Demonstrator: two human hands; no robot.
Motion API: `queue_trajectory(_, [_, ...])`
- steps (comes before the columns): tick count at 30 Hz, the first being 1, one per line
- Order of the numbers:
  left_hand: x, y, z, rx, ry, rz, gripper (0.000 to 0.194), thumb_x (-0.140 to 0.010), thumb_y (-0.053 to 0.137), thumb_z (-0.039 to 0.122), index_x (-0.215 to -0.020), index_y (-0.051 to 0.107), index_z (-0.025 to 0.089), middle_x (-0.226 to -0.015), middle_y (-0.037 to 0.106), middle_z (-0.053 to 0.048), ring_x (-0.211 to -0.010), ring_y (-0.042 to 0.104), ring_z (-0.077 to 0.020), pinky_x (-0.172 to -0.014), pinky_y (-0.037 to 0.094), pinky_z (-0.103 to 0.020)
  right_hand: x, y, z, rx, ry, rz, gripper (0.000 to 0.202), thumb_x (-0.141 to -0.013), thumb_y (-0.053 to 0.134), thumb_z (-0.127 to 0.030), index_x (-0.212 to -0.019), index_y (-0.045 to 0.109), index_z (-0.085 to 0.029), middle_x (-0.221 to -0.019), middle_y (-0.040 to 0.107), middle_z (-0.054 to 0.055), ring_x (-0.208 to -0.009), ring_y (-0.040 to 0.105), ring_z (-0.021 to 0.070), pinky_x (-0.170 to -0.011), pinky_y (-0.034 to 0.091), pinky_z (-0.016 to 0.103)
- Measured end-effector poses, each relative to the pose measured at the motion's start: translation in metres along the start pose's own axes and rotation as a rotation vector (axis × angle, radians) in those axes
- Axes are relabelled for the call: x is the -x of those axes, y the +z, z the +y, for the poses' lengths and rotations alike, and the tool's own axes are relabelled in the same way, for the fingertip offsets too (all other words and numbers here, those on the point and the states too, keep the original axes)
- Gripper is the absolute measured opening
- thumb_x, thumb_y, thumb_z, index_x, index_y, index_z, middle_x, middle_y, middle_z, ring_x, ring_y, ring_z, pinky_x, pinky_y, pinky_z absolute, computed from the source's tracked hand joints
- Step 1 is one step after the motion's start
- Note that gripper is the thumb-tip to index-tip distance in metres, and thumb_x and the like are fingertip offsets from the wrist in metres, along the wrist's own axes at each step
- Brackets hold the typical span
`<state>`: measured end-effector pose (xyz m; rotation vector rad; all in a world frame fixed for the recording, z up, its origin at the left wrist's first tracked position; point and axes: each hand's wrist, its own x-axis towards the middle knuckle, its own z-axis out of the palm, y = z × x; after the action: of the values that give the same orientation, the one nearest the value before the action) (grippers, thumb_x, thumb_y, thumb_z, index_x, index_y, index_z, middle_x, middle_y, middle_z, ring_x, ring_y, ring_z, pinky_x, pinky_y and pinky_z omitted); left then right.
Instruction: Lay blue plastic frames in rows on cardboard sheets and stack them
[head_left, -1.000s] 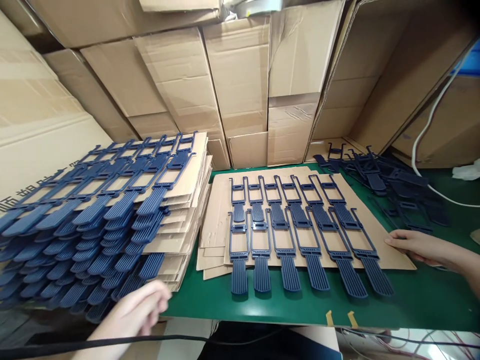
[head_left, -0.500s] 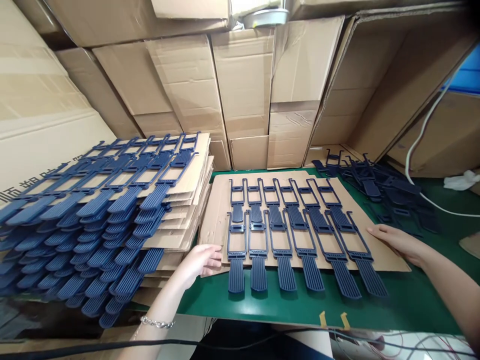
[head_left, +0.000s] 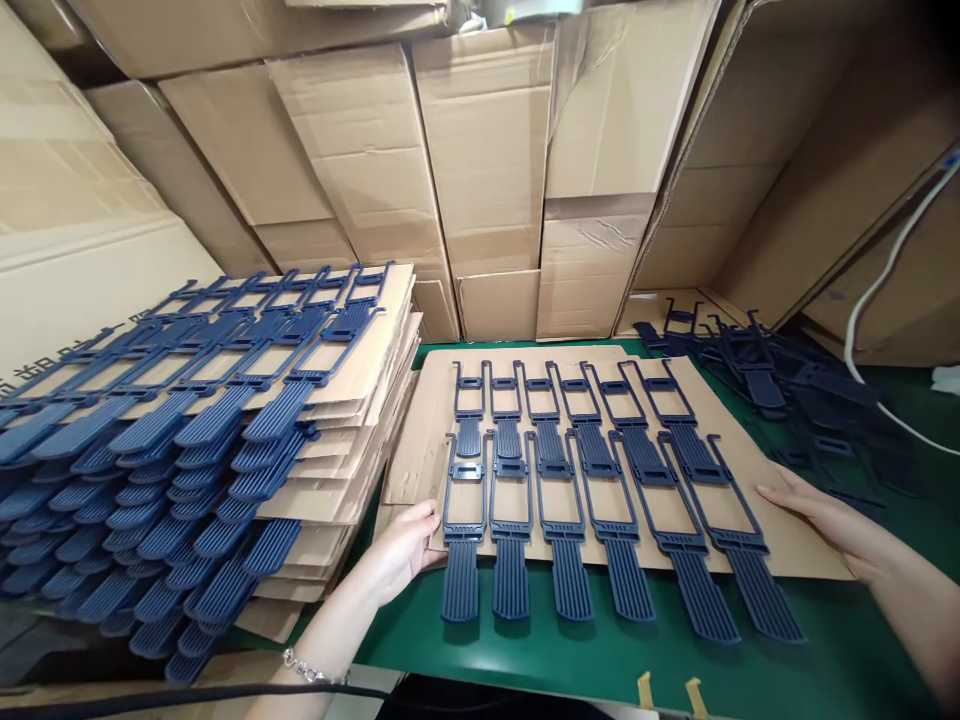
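A cardboard sheet [head_left: 799, 550] lies before me, bearing two rows of dark blue plastic parts [head_left: 574, 585]. Each part has an open rectangular frame and a ribbed, rounded tongue; the front row's tongues overhang the near edge. My left hand [head_left: 405, 550] is closed on the sheet's left edge, its fingertips partly hidden there. At the right edge, my right hand [head_left: 821, 510] grips the sheet with the thumb on top and the other fingers mostly out of sight. More cardboard shows beneath the sheet at the left.
To the left rises a tall stack of cardboard layers [head_left: 360, 440] carrying similar blue parts. A loose heap of parts [head_left: 810, 390] lies at the right, near a white cable [head_left: 855, 330]. Cardboard boxes [head_left: 480, 170] wall off the back of the green table [head_left: 540, 660].
The view has shifted slightly, and the sheet with its parts appears nearer and larger. Both hands stay at its edges, the left fingers now more curled round the edge.
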<state>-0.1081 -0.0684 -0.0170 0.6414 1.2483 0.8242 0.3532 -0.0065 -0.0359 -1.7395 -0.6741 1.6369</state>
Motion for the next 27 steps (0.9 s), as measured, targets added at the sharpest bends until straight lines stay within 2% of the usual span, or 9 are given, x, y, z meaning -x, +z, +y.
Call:
queue_trajectory(4, [-0.002,0.011,0.0,0.052,0.057,0.082,0.024,-0.081,0.049,0.011,-0.105,0.051,0.011,-0.087,0.065,-0.009,-0.07,0.063,-0.0146,-0.057,0.048,-0.023,-0.003,-0.002,-0.001,0.058,-0.023,0.005,0.07,-0.077,0.053,-0.041,-0.136,0.017,-0.032,-0.116,0.053,0.013,-0.078,0.062,0.0291,-0.062,0.052,0.037])
queue_trajectory(7, [-0.005,0.013,0.0,0.057,0.081,0.102,0.035,-0.079,0.051,0.009,-0.114,0.046,0.011,-0.083,0.065,-0.008,-0.063,0.063,-0.0152,-0.054,0.049,-0.025,-0.003,-0.003,-0.001,0.013,-0.031,0.028,0.068,-0.075,0.056,-0.04,-0.134,0.022,-0.035,-0.113,0.055,0.011,-0.073,0.062,0.0281,-0.06,0.052,0.038])
queue_trajectory(9, [-0.007,0.011,-0.001,0.045,0.082,0.1,0.039,-0.078,0.053,0.009,-0.116,0.045,0.01,-0.082,0.065,-0.008,-0.062,0.063,-0.0161,-0.053,0.05,-0.026,-0.001,-0.003,-0.001,-0.013,-0.048,0.043,0.071,-0.07,0.063,-0.033,-0.132,0.027,-0.038,-0.111,0.056,0.009,-0.073,0.062,0.0293,-0.06,0.053,0.041])
queue_trajectory(12, [-0.009,0.005,-0.001,0.041,0.091,0.113,0.039,-0.077,0.052,0.008,-0.116,0.045,0.01,-0.082,0.065,-0.008,-0.06,0.062,-0.0158,-0.051,0.051,-0.026,0.005,0.0,-0.003,-0.02,-0.083,0.061,0.08,-0.062,0.069,-0.023,-0.131,0.03,-0.038,-0.108,0.058,0.01,-0.077,0.062,0.0329,-0.062,0.053,0.045])
queue_trajectory(14, [-0.009,0.003,0.002,0.046,0.108,0.11,0.038,-0.078,0.05,0.008,-0.115,0.045,0.01,-0.082,0.065,-0.009,-0.059,0.062,-0.0152,-0.05,0.051,-0.025,0.009,0.002,-0.006,-0.037,-0.108,0.077,0.078,-0.061,0.07,-0.021,-0.129,0.034,-0.036,-0.107,0.058,0.011,-0.079,0.061,0.0338,-0.062,0.053,0.045])
queue_trajectory(17, [-0.005,0.003,0.008,0.055,0.127,0.098,0.036,-0.079,0.05,0.007,-0.114,0.046,0.009,-0.083,0.065,-0.009,-0.059,0.062,-0.0141,-0.048,0.051,-0.024,0.015,0.003,-0.01,-0.072,-0.124,0.075,0.073,-0.061,0.069,-0.02,-0.125,0.039,-0.036,-0.109,0.058,0.011,-0.08,0.061,0.0336,-0.061,0.053,0.044])
queue_trajectory(22, [0.002,0.003,0.019,0.065,0.15,0.078,0.033,-0.078,0.049,0.006,-0.111,0.048,0.008,-0.085,0.065,-0.01,-0.055,0.06,-0.012,-0.045,0.05,-0.021,0.02,0.004,-0.016,-0.101,-0.104,0.086,0.079,-0.06,0.069,-0.022,-0.129,0.036,-0.041,-0.112,0.056,0.016,-0.07,0.062,0.0327,-0.057,0.05,0.046])
queue_trajectory(27, [0.012,0.003,0.031,0.059,0.185,0.057,0.032,-0.078,0.049,0.004,-0.109,0.051,0.009,-0.085,0.065,-0.009,-0.061,0.062,-0.0131,-0.045,0.05,-0.02,0.024,0.002,-0.022,-0.102,-0.124,0.104,0.072,-0.064,0.062,-0.024,-0.13,0.036,-0.04,-0.115,0.051,0.022,-0.067,0.062,0.0273,-0.061,0.046,0.043])
